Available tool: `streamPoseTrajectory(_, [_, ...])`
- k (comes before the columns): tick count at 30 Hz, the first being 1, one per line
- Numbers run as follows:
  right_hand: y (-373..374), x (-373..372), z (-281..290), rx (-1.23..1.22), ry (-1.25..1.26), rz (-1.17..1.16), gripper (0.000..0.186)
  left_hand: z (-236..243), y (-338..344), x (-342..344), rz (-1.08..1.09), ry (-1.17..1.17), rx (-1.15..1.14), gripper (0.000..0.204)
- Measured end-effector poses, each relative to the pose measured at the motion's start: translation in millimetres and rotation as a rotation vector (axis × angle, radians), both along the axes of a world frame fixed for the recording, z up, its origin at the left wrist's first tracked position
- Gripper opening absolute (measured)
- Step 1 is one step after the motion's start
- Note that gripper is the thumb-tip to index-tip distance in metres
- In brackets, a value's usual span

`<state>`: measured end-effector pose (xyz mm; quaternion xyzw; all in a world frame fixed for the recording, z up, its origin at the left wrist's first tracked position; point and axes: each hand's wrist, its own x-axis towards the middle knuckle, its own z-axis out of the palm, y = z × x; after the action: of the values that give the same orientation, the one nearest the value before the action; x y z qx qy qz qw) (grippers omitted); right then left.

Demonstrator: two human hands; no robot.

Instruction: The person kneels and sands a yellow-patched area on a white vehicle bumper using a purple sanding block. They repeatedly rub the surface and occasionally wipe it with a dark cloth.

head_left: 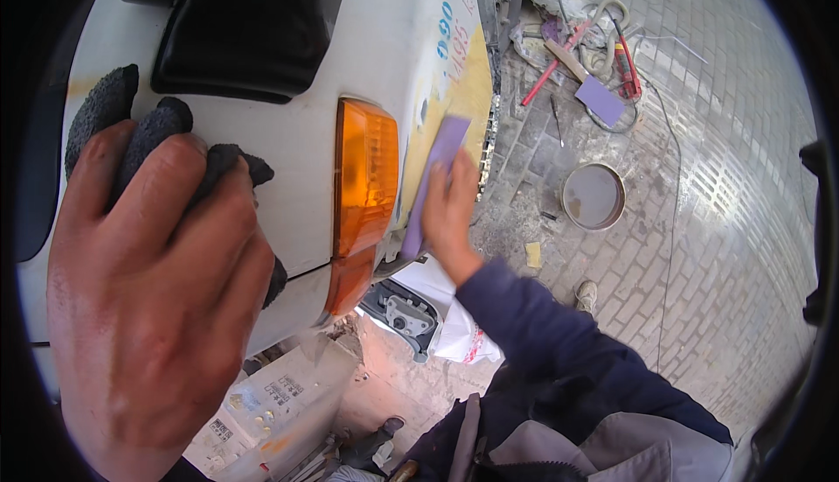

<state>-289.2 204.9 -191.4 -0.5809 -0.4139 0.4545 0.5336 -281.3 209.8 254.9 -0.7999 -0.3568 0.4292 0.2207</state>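
Observation:
My left hand (pixel 157 298), large in the foreground, grips a dark grey cloth (pixel 105 115) against the white body panel (pixel 288 211) of a vehicle, beside a black plastic fitting (pixel 245 19). To its right, my right hand (pixel 450 202) holds a long purple block (pixel 450 132) flat on a pale yellow patch (pixel 472 80) on the panel. Between my hands sits an orange lamp (pixel 363 180). The tip of my left thumb is hidden.
On the paving (pixel 699 246) at right lie a round pan of murky liquid (pixel 592 195), a purple-bladed scraper (pixel 599 104), hoses, a red tube (pixel 627 71) and a cable. Below are a box (pixel 262 403), a white sack (pixel 468 333) and a shoe (pixel 586 297).

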Motion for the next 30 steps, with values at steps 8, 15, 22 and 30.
streamPoseTrajectory(8, [40,6,6,-0.067,-0.006,0.002,0.050,-8,-3,-6,0.000,0.040,0.050,0.027])
streamPoseTrajectory(15, [-47,-2,15,0.116,-0.122,0.058,0.055,-6,3,-4,0.160,-0.178,0.074,0.019])
streamPoseTrajectory(22, [30,4,-17,-0.044,0.063,0.115,0.052,-4,3,-3,0.047,-0.151,-0.017,0.014])
streamPoseTrajectory(30, [-12,-2,28,0.071,-0.034,-0.075,0.045,-6,0,-5,0.169,-0.203,0.094,0.018])
